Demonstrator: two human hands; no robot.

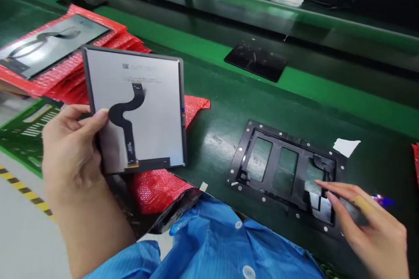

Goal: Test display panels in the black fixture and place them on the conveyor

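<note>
My left hand point(77, 139) grips an LCD screen panel point(157, 117) by its left edge, thumb on the pale back. A black S-shaped ribbon cable point(126, 115) runs down that back to a dark strip along the bottom. The panel is tilted up above the bench. At the right, my right hand point(369, 222) hovers over the right end of a black frame fixture point(275, 168), thumb and index finger slightly apart with nothing visible between them. Round silvery dots line the fixture's rim, and cut-outs show the green surface through it. Whether the fingertips touch the fixture cannot be told.
Red bubble-wrap bags point(131, 43) are stacked at the left, another screen point(59, 41) on top. A red bag point(160, 189) lies under the held panel. A dark glass sheet point(257, 61) is farther back. A white scrap point(347, 146) lies beside the fixture on the green bench point(216, 117).
</note>
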